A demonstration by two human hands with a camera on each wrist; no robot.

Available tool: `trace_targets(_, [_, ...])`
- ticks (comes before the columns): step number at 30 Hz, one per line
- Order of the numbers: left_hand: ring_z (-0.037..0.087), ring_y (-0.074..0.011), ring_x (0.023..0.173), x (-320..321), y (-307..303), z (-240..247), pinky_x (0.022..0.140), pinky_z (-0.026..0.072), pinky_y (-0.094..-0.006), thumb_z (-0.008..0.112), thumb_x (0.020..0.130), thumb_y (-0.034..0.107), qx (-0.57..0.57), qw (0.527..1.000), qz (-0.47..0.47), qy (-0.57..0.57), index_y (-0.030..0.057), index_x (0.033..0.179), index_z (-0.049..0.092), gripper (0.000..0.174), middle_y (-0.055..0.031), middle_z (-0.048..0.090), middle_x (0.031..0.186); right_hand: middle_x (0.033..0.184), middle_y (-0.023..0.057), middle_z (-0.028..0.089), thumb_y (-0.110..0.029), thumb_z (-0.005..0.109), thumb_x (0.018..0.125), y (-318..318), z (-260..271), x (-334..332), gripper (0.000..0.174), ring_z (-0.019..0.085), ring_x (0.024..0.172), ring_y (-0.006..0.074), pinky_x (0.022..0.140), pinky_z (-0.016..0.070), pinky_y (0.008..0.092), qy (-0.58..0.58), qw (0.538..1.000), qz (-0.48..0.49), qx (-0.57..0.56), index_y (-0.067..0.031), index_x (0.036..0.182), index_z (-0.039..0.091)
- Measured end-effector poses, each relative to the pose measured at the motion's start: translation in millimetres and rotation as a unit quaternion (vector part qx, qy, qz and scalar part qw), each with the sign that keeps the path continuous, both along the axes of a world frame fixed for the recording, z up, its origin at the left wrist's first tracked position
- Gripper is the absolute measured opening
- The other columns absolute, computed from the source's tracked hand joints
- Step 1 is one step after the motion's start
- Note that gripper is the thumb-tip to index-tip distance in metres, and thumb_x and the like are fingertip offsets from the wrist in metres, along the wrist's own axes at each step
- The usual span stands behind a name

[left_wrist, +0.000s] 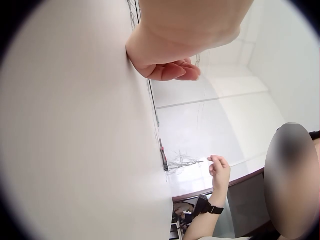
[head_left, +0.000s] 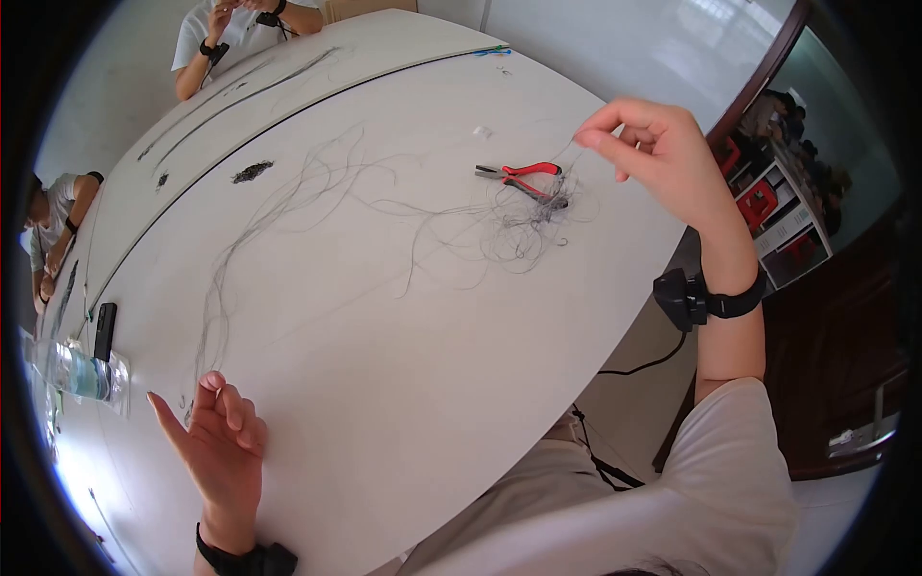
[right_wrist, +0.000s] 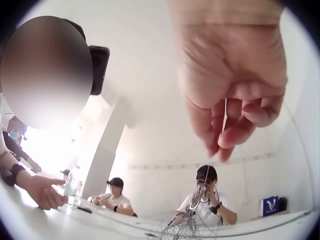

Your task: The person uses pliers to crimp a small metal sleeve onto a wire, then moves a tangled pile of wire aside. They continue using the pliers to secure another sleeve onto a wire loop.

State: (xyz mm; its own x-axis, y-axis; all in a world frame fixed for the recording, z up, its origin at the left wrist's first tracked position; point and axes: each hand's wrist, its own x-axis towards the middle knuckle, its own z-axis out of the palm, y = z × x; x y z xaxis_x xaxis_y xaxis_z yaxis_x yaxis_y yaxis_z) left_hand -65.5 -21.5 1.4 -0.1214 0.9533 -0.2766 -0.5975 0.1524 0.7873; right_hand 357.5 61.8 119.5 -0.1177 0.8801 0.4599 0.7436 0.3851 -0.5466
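Thumb and fingertips of my right hand (head_left: 663, 158) pinch a thin strand, raised at the table's right side. That strand runs down to a loose tangle of fine dark line (head_left: 519, 235), which has hook-like curls in it. Red-handled pliers (head_left: 534, 169) lie at the tangle's upper edge, one handle amid the loops. Long strands (head_left: 252, 230) trail from the tangle across the white table toward my left hand (head_left: 228, 451). That hand is low at the left, palm up, thumb spread and fingers loosely bent, fingertips right at the strands' near end. Its fingers are partly hidden in the left wrist view.
A dark clump (head_left: 253, 172) lies on the table (head_left: 384, 384) near a long dark seam. At the left are a black phone (head_left: 105, 331) and a clear plastic container (head_left: 86, 374). Other people (head_left: 235, 34) sit across the table. My right side faces a shelf unit (head_left: 792, 230).
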Motion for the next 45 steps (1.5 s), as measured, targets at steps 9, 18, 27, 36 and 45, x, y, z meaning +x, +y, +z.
trace_targets(9, [0.031,-0.0090,0.051,-4,1,-6,0.045,0.0256,-0.0240,0.036,0.097,0.068,0.017,1.000,-0.021,0.006,0.0127,0.098,0.052,0.058,0.0030,0.035,0.065,0.090,0.0022,0.070,-0.012,0.059,0.095,0,12,8,0.013,0.050,0.061,0.0054,0.059,0.0454,0.0212,0.042,0.999,0.015,-0.004,-0.0014,0.095,0.065])
trace_targets(18, [0.033,-0.0093,0.051,-2,2,-1,0.047,0.0271,-0.0231,0.034,0.099,0.066,0.001,1.000,-0.018,0.020,0.0124,0.096,0.053,0.057,0.0024,0.039,0.063,0.088,0.0049,0.071,-0.012,0.060,0.093,-16,19,2,0.013,0.055,0.059,0.0109,0.059,0.0464,0.0247,-0.058,0.976,0.072,-0.195,-0.0020,0.098,0.066])
trace_targets(27, [0.053,-0.0132,0.071,39,13,19,0.068,0.0465,-0.0278,0.022,0.105,0.055,0.106,0.911,-0.255,0.306,0.0044,0.107,0.055,0.060,-0.0053,0.056,0.078,0.117,0.0124,0.063,-0.014,0.062,0.094,0,-10,-111,0.031,0.068,0.079,0.0131,0.062,0.0536,0.0263,0.035,0.903,0.305,-0.301,-0.0043,0.123,0.057])
trace_targets(36, [0.055,-0.0150,0.077,60,44,10,0.071,0.0489,-0.0308,0.020,0.101,0.065,0.091,0.894,-0.262,0.353,0.0050,0.104,0.054,0.068,-0.0061,0.056,0.087,0.099,0.0050,0.069,-0.018,0.062,0.098,18,-74,-162,0.029,0.066,0.087,0.0111,0.066,0.0539,0.0245,0.217,0.808,0.417,-0.354,-0.0041,0.122,0.057])
trace_targets(45, [0.056,-0.0164,0.080,68,58,1,0.074,0.0483,-0.0319,0.018,0.103,0.061,0.062,0.898,-0.370,0.230,0.0048,0.106,0.056,0.068,-0.0057,0.057,0.090,0.083,0.0079,0.072,-0.009,0.060,0.096,20,-84,-154,0.011,0.068,0.072,0.0120,0.069,0.0530,0.0252,0.218,0.854,0.404,-0.244,0.0019,0.099,0.063])
